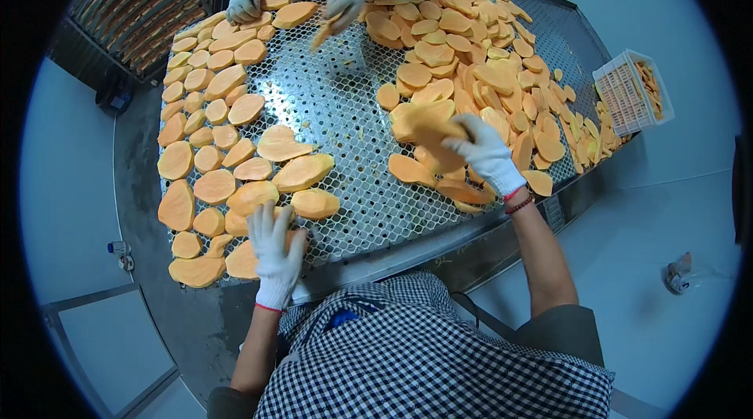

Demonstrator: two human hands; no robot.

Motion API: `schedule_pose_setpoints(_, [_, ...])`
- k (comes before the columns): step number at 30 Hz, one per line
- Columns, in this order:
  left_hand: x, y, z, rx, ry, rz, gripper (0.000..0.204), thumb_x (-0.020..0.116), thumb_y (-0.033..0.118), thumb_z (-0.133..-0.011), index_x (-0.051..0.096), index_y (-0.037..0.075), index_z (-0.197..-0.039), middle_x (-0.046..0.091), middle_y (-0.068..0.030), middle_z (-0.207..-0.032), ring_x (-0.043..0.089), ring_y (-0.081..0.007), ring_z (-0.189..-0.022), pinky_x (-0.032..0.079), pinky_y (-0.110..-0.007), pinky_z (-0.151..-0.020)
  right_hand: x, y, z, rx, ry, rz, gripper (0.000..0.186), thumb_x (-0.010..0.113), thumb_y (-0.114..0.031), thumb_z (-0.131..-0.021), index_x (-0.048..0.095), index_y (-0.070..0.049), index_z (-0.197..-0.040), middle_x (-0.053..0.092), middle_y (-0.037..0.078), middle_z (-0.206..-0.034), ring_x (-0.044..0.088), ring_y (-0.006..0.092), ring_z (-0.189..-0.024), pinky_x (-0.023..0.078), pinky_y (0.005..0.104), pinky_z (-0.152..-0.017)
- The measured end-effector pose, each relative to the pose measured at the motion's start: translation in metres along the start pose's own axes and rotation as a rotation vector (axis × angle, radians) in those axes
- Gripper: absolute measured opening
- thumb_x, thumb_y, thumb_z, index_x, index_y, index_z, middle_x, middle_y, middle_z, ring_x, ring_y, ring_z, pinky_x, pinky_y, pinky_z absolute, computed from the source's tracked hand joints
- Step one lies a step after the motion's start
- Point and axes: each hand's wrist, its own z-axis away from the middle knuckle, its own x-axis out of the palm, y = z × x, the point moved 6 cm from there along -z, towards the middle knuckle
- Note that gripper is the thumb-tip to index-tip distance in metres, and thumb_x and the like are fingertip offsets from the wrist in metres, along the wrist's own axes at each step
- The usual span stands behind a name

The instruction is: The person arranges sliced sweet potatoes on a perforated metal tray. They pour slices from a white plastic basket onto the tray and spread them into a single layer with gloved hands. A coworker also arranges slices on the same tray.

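Observation:
Orange sweet potato slices (252, 170) lie in loose rows on a white mesh (357, 219) over a perforated metal table. At the near left, my left hand (272, 258), in a white knit glove, rests on slices with its fingers outstretched and partly hides them. My right hand (486, 156), gloved as well, grips a sweet potato slice (434, 137) smeared by motion. That slice is at the near-left edge of a big heap of sweet potato slices (498, 78), which covers the right part of the table.
Across the table, a person's gloved left-side hand (245, 2) touches slices; the other gloved hand (347, 2) holds one. A rack of loaded trays (137, 7) stands at the far left. White baskets (627, 94) with slices sit at the right and far edges. The metal table rim (376, 266) runs before me.

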Motion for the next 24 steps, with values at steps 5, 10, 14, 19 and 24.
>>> schedule_pose_setpoints(5, [-0.009, -0.014, -0.002, -0.085, 0.079, 0.04, 0.049, 0.07, 0.014, -0.087, 0.058, 0.006, -0.134, 0.049, -0.0237, -0.145, 0.039, -0.0438, -0.139, 0.026, -0.052, -0.117, 0.068, 0.017, 0.046, 0.292, 0.32, -1.291, 0.045, 0.058, -0.022, -0.103, 0.044, -0.001, -0.14, 0.06, 0.012, -0.133, 0.062, 0.0274, -0.121, 0.054, 0.044, -0.1])
schedule_pose_setpoints(10, [0.014, 0.032, 0.009, 0.094, -0.058, -0.075, 0.086, 0.078, 0.036, -0.081, 0.039, 0.006, -0.151, 0.029, -0.0274, -0.158, 0.019, -0.0444, -0.15, 0.009, -0.058, -0.122, 0.187, -0.004, 0.123, 0.651, 0.214, -1.581, 0.046, 0.054, -0.021, -0.105, 0.038, -0.007, -0.146, 0.052, 0.013, -0.145, 0.052, 0.0312, -0.134, 0.044, 0.0524, -0.11])
schedule_pose_setpoints(14, [0.057, 0.053, 0.017, 0.217, -0.231, -0.116, 0.094, 0.076, 0.053, -0.077, 0.039, 0.004, -0.149, 0.033, -0.0271, -0.152, 0.023, -0.0468, -0.146, 0.011, -0.064, -0.12, 0.211, -0.007, 0.132, 0.697, 0.019, -1.024, 0.038, 0.054, -0.022, -0.104, 0.05, -0.001, -0.135, 0.064, 0.012, -0.125, 0.066, 0.0255, -0.107, 0.055, 0.0394, -0.094])
schedule_pose_setpoints(19, [0.077, 0.053, 0.016, 0.297, -0.269, -0.137, 0.094, 0.076, 0.06, -0.071, 0.047, 0.004, -0.14, 0.04, -0.0258, -0.143, 0.033, -0.0461, -0.138, 0.015, -0.066, -0.116, 0.171, -0.021, 0.126, 0.375, -0.28, 0.001, 0.037, 0.062, -0.035, -0.096, 0.067, -0.002, -0.112, 0.073, 0.015, -0.098, 0.072, 0.0274, -0.09, 0.055, 0.0353, -0.084])
schedule_pose_setpoints(24, [0.071, 0.058, 0.017, 0.348, -0.305, -0.146, 0.107, 0.079, 0.067, -0.062, 0.046, 0.002, -0.141, 0.04, -0.0256, -0.144, 0.031, -0.0462, -0.14, 0.013, -0.067, -0.117, 0.113, 0.015, 0.17, 0.203, 0.244, 0.386, 0.046, 0.08, -0.037, -0.078, 0.069, -0.01, -0.114, 0.066, 0.014, -0.118, 0.063, 0.0324, -0.109, 0.051, 0.0412, -0.093])
